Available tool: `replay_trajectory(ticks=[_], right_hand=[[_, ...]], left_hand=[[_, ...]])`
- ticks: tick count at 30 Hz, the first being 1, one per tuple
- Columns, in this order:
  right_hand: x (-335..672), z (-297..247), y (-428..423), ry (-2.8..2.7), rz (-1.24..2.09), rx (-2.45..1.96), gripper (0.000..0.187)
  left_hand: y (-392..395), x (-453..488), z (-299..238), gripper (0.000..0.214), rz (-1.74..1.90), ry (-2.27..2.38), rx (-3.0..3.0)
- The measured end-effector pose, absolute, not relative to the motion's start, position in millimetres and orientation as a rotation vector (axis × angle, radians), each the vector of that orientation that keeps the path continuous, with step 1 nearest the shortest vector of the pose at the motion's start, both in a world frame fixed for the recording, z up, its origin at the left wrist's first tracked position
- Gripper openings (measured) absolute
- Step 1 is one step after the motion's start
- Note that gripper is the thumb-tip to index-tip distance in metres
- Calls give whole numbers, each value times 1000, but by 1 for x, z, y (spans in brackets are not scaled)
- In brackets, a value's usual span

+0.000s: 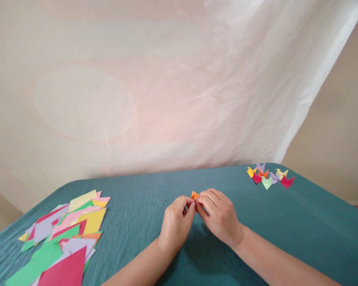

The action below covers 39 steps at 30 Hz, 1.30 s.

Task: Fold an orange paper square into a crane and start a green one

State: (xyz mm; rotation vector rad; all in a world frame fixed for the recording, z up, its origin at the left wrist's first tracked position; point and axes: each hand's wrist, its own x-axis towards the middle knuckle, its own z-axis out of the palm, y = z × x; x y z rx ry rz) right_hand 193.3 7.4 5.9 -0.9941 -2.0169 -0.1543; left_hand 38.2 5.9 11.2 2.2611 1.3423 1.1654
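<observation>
A small piece of folded orange paper (194,195) is pinched between my two hands, above the middle of the table. My left hand (178,217) grips it from the left with thumb and forefinger. From the right, my right hand (217,214) holds it with thumb and fingers pressed together. Only the orange tip shows over the fingertips; most of the paper is hidden behind them.
A teal cloth covers the table (137,222). Loose sheets of coloured paper (64,270) lie in an overlapping heap at the left. Several folded paper birds (267,182) stand at the far right. Behind the table hangs a pale sheet (167,99).
</observation>
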Motion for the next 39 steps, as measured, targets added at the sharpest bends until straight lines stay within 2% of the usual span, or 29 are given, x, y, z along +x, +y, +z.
replay_trajectory(ticks=[3,6,10,15,22,32,39], right_hand=[[194,6,9,-1966,-14,-953,9],[195,4,12,-1927,169,-885,9],[195,2,15,-1844,316,-892,5],[196,2,17,-1833,419,-961,6],[197,2,19,-1813,477,-1049,9],[196,4,17,-1906,552,-1081,14],[191,-3,18,-1867,489,-1134,7]], left_hand=[[11,32,17,13,1217,1278,2264],[21,24,21,23,1220,1159,2278],[30,18,19,9,1069,1000,2216],[29,19,17,10,1103,1020,2186],[30,16,17,15,1127,1217,2121],[29,18,17,18,1163,1211,2231],[29,19,16,21,1138,1270,2227]])
